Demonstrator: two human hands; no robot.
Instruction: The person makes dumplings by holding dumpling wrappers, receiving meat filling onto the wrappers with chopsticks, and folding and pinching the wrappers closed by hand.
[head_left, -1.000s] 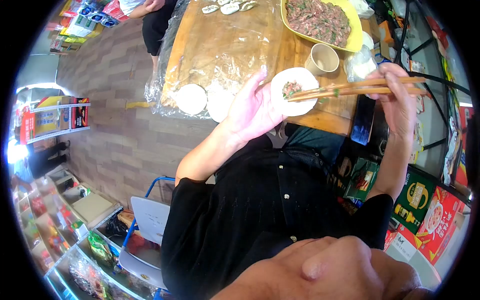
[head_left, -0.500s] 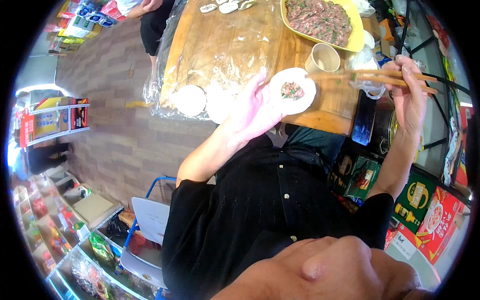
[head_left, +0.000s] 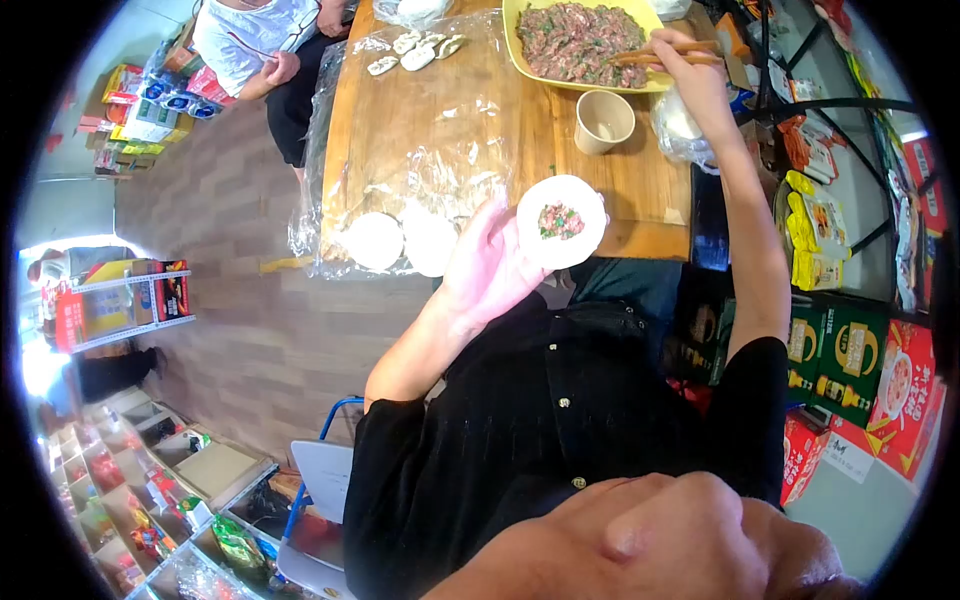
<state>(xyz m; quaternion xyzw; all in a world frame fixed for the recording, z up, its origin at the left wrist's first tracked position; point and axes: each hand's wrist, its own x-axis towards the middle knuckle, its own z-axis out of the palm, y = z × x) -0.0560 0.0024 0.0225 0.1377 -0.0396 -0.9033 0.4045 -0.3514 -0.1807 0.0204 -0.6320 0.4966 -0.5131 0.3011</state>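
Observation:
My left hand [head_left: 492, 262] holds a round white dough wrapper [head_left: 585, 202] on its fingers, and a small heap of minced meat with green bits [head_left: 560, 221] lies in its middle. My right hand [head_left: 684, 68] is closed round a pair of wooden chopsticks [head_left: 700, 58]. Their tips touch the minced filling [head_left: 570, 45] in the yellow tray [head_left: 514, 50]. Below the tray stands a paper cup [head_left: 604, 122]. White wrappers [head_left: 374, 241] lie on plastic film at the table's near left edge. Several folded dumplings [head_left: 418, 58] sit farther back.
The wooden table [head_left: 400, 140] is partly covered with clear film. Another person [head_left: 270, 60] sits beyond its left side. A plastic bag [head_left: 680, 128] lies near the cup. A chair [head_left: 322, 470] stands at the lower left, and black shelf bars rise at the right.
My right hand has moved the chopsticks from the wrapper up to the tray of filling. The view has shifted, showing more of the seated person. My left hand still holds the wrapper.

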